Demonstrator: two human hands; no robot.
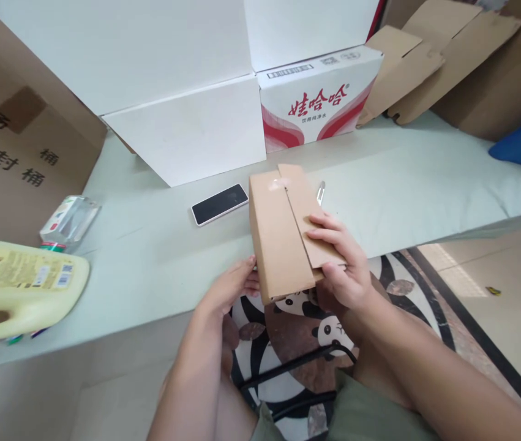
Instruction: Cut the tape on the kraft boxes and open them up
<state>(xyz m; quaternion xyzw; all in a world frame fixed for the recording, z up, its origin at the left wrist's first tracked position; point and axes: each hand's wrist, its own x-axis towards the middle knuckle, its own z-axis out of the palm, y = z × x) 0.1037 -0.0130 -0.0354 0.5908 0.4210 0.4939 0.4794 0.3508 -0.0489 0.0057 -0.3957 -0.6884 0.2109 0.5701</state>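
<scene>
A small brown cardboard box (pixel 278 239) sticks out over the front edge of the pale green table (pixel 425 184). My left hand (pixel 230 288) grips its near left corner, fingers curled under the box. My right hand (pixel 340 260) holds its right side, fingers pressed flat on the top flap, which is partly folded over. A piece of clear tape shows at the box's far end.
A black phone (pixel 220 204) lies left of the box, a small knife (pixel 320 192) just right of it. White cartons (pixel 187 122) and a red-printed carton (pixel 319 104) stand behind. A yellow jug (pixel 21 288) and a clear packet (pixel 68 222) lie left. Brown cardboard (pixel 425 61) leans at back right.
</scene>
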